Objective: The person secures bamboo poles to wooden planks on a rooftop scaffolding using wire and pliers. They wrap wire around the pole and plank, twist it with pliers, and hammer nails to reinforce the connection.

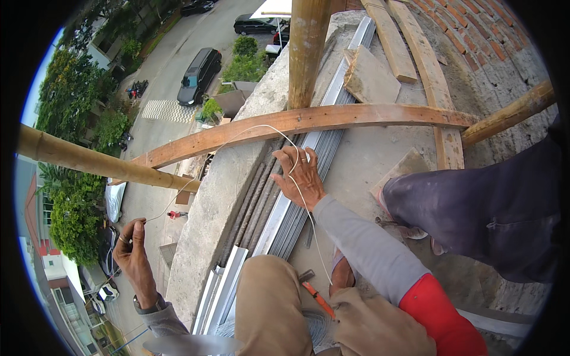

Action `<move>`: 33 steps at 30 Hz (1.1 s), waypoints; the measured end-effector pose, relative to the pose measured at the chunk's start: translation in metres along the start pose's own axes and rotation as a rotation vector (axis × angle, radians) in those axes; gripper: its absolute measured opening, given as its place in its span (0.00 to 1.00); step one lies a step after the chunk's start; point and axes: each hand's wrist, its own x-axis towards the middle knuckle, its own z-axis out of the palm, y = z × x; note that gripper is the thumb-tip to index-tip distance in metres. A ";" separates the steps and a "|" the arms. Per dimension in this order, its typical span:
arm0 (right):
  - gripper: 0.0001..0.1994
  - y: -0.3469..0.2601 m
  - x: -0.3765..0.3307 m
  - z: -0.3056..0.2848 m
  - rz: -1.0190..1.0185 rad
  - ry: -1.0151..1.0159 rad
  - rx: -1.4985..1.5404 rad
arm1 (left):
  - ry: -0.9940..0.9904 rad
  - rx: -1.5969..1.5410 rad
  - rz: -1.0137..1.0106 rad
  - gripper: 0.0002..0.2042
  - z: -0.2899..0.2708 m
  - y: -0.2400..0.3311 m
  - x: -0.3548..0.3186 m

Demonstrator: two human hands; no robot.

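My left hand is raised at the left, beyond the ledge, with thumb and fingers pinched on the end of a thin pale wire. From there the wire arcs up across the curved-looking wooden beam, then drops over my right hand and past my forearm toward my knees. My right hand hovers above the metal profiles, its fingers bent but apart; the wire crosses the back of its fingers, and I see no grip on it. A hammer with an orange handle lies between my legs.
An upright bamboo pole and slanting bamboo pole meet the beam. Ribbed steel bars lie along the concrete ledge, with a street far below. Planks lie beyond. Another person's trousered leg stands close at right.
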 end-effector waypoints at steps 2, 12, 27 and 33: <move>0.24 -0.005 0.001 0.004 0.118 0.025 0.119 | 0.074 0.062 0.147 0.12 -0.022 -0.011 -0.004; 0.29 0.017 -0.037 -0.034 1.326 0.201 0.861 | -0.372 -0.327 -0.028 0.10 0.040 -0.082 -0.060; 0.21 0.140 0.003 -0.230 0.321 0.364 0.109 | -0.955 0.072 0.351 0.17 0.285 -0.022 -0.143; 0.18 0.134 -0.026 -0.235 0.282 0.446 0.163 | -0.926 0.210 0.416 0.15 0.347 -0.001 -0.185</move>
